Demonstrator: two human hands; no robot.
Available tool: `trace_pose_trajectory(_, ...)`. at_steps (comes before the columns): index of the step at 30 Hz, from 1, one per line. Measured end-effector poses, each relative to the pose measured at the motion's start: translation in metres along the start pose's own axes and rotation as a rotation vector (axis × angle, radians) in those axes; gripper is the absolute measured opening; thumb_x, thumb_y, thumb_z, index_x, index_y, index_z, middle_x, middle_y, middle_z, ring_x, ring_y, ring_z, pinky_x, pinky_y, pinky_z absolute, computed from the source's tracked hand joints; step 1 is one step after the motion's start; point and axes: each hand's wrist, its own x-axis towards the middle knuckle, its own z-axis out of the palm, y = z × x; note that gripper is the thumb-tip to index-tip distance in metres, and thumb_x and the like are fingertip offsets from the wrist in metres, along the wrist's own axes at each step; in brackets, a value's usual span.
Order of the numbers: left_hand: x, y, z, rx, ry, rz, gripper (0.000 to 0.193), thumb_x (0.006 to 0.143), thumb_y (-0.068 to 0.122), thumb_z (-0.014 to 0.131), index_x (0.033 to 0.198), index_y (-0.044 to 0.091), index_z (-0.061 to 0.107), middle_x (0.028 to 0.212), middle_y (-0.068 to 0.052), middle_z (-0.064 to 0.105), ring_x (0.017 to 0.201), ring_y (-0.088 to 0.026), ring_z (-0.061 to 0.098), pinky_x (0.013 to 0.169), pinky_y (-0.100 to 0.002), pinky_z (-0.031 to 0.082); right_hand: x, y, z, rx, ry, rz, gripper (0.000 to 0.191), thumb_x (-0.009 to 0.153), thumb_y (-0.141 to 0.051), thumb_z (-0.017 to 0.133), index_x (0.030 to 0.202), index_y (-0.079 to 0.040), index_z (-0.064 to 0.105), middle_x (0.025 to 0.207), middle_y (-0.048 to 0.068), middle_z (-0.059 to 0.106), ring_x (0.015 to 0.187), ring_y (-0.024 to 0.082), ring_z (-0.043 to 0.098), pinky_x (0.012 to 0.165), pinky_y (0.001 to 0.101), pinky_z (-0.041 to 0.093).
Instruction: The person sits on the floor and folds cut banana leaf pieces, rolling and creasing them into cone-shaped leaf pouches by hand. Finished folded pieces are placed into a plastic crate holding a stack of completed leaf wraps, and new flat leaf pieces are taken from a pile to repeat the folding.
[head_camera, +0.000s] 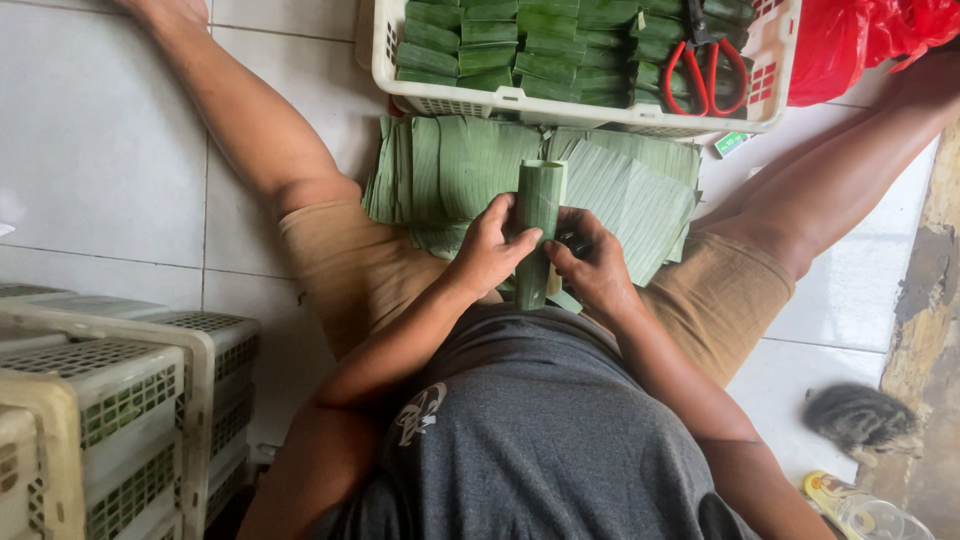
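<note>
I sit on a tiled floor with legs spread. My left hand (492, 246) and my right hand (591, 262) both grip a banana leaf rolled into an upright green tube (539, 205), held between my thighs. The left thumb presses its side; the right fingers pinch it lower down, with something small and dark under the right hand that I cannot make out. A pile of flat cut banana leaves (620, 190) lies on the floor just beyond the hands.
A white plastic basket (510, 100) at the top holds several folded leaf packets (520, 45) and red-handled scissors (705, 65). A red plastic bag (870, 35) sits top right. Stacked white crates (110, 400) stand at lower left. A small cat (860, 418) and a bottle (860, 510) are at lower right.
</note>
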Motion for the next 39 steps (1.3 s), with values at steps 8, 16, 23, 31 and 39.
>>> trace_pose_trajectory(8,-0.001,0.003,-0.005,-0.478,-0.047,-0.202,0.056,0.084,-0.001,0.077,0.132,0.000,0.048,0.119,-0.013,0.064,0.109,-0.019,0.065,0.096,-0.035,0.057,0.007,0.010,-0.011,-0.160,0.035,-0.204,0.045,0.098,-0.022,0.070,0.136,0.001,0.059,0.117,0.008,0.068,0.103,0.014,0.067,0.087,0.0291,0.057)
trace_pose_trajectory(16,-0.009,0.006,0.003,-0.379,-0.143,-0.135,0.065,0.080,0.003,0.084,0.135,0.001,0.049,0.129,-0.014,0.060,0.124,-0.021,0.059,0.104,-0.036,0.054,0.026,0.008,-0.012,0.080,-0.044,-0.067,0.073,0.087,-0.030,0.081,0.146,-0.002,0.048,0.109,0.013,0.069,0.102,0.019,0.066,0.087,0.0316,0.055)
trace_pose_trajectory(23,0.002,0.008,-0.008,-0.321,-0.137,-0.115,0.034,0.094,0.015,0.076,0.119,0.004,0.056,0.105,-0.003,0.067,0.093,-0.011,0.066,0.077,-0.026,0.059,0.032,0.007,-0.010,0.225,-0.117,-0.010,0.075,0.082,-0.029,0.083,0.144,-0.006,0.048,0.108,0.010,0.069,0.099,0.017,0.067,0.084,0.0298,0.056)
trace_pose_trajectory(31,0.013,-0.013,-0.014,-0.243,-0.054,-0.150,0.015,0.105,0.012,0.066,0.092,0.004,0.066,0.082,0.002,0.062,0.071,-0.004,0.057,0.058,-0.022,0.050,0.040,0.029,-0.007,0.232,-0.029,-0.013,0.021,0.097,-0.018,0.073,0.110,-0.006,0.063,0.091,0.003,0.067,0.076,0.008,0.061,0.065,0.0245,0.049)
trace_pose_trajectory(39,-0.005,0.018,-0.015,0.144,-0.052,0.368,0.013,0.096,-0.002,0.060,0.107,0.004,0.066,0.105,-0.005,0.070,0.082,-0.011,0.064,0.071,-0.027,0.054,0.020,0.028,0.001,0.189,0.103,-0.094,0.012,0.102,-0.012,0.070,0.108,-0.003,0.066,0.088,0.000,0.066,0.074,0.006,0.059,0.063,0.0226,0.049)
